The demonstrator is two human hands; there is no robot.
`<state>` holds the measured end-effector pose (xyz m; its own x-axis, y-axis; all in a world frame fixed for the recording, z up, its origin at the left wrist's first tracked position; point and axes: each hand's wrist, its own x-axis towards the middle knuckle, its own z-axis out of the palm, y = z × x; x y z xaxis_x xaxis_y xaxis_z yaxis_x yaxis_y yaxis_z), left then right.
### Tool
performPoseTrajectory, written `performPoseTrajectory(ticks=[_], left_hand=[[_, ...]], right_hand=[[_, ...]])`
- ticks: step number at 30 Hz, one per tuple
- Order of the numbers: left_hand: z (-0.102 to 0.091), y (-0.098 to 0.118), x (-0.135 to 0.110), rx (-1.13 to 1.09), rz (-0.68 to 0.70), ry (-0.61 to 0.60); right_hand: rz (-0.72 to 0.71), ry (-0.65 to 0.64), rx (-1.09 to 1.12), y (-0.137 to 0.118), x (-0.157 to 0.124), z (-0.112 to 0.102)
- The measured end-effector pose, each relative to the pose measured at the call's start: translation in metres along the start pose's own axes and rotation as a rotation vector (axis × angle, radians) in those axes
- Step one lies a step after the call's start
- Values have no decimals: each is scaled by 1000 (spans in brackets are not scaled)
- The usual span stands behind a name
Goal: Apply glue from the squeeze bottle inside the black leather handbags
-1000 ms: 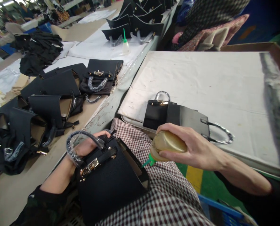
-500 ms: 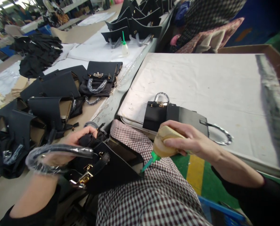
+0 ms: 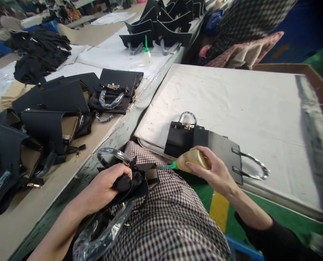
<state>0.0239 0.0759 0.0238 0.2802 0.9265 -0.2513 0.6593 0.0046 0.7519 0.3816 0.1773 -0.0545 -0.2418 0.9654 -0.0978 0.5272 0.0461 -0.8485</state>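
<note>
My left hand (image 3: 111, 185) is closed on a black handbag (image 3: 138, 194) over my lap, gripping its bunched black lining or fabric. The bag's two handles are wrapped in clear plastic, and its beige inside shows at the right end. In my right hand (image 3: 209, 165) is a squeeze bottle (image 3: 192, 161) of yellowish liquid, tilted so its green nozzle points left. The nozzle tip is close to the bag's right edge, with a small gap between them. Just beyond my right hand, a flattened black bag (image 3: 181, 139) lies on the white-covered table.
Several black bags (image 3: 53, 98) crowd the left table beside a heap of black fabric (image 3: 40, 54). Farther back stand another glue-type bottle (image 3: 146, 56) with a green nozzle and more upright black bags (image 3: 172, 30). A person in checked clothing (image 3: 248, 29) is at the upper right.
The bag in my left hand has turned, its gold clasp swinging out of sight, and the hand has moved right. The bottle has shifted up and levelled, its nozzle drawing away from the bag's corner.
</note>
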Motion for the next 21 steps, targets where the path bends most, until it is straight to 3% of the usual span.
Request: performPoseTrajectory(ticks=[5,10,18,21], left_hand=[[11,6,-4,38,45,5],[27,11,-13,65,41,33],[40,13,-22,51,22,23],[40,13,-22,48,9,20]], right_hand=[[-108,-57,-47,-3,16,16],[-119,-88,-59,5,31,30],[11,-278,23,9,27,20],[-6,-227,7,11,23,20]])
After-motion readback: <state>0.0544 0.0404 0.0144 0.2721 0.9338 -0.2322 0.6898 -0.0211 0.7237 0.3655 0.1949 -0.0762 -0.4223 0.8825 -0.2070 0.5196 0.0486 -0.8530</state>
